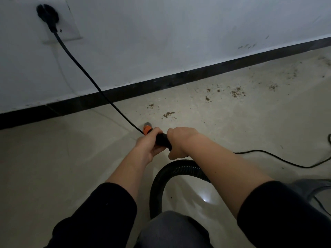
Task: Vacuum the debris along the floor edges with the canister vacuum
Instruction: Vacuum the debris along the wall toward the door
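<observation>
Both hands hold the end of the hose [172, 169]: the left hand [149, 145] is curled round it just behind the orange nozzle [147, 129]; the right hand [180, 138] is wrapped over the black grip further back; the nozzle tip sits low over the floor [53, 158], short of the nearest debris [168, 114], which lies in brown crumbs off to the right along the dark skirting board [161, 84]. The step in hand looks to be the sweep toward that dirt; it should go best with the tip kept close to the floor, drawn slowly rightward and worked into the seam under the board; the cord [89, 76] from the plug [48, 17] crosses just beside the nozzle, so steer clear of it, lest it snag or block the mouth.
</observation>
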The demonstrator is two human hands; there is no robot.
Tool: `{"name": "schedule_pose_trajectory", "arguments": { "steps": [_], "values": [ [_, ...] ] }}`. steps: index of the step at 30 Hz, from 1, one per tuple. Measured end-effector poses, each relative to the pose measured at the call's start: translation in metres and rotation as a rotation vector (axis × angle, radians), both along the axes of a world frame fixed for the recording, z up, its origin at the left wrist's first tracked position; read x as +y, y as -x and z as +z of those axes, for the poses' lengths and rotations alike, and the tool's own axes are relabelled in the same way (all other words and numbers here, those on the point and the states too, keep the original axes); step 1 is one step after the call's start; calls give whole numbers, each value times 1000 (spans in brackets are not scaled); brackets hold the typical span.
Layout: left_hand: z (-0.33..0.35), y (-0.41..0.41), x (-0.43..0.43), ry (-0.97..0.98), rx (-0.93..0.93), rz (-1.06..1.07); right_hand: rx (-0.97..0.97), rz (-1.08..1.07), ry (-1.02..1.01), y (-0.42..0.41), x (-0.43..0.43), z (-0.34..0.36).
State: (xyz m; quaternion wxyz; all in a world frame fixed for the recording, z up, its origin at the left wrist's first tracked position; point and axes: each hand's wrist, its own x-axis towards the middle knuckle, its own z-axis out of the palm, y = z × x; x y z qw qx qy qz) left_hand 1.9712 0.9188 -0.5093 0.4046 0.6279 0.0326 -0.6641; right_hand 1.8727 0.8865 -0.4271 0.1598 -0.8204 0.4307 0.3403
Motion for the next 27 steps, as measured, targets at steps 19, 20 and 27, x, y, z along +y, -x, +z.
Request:
{"name": "schedule_pose_trajectory", "arguments": {
  "steps": [19, 20, 27],
  "values": [
    [-20, -51, 4, -1, -70, 145, -97, 38, 41, -50, -1, -24],
    [-21, -53, 4, -4, -79, 148, -100, 35, 42, -52, -1, -25],
    [-25, -63, -2, -26, -117, 215, -147, 11, 57, -64, -4, -30]
  ]
}}
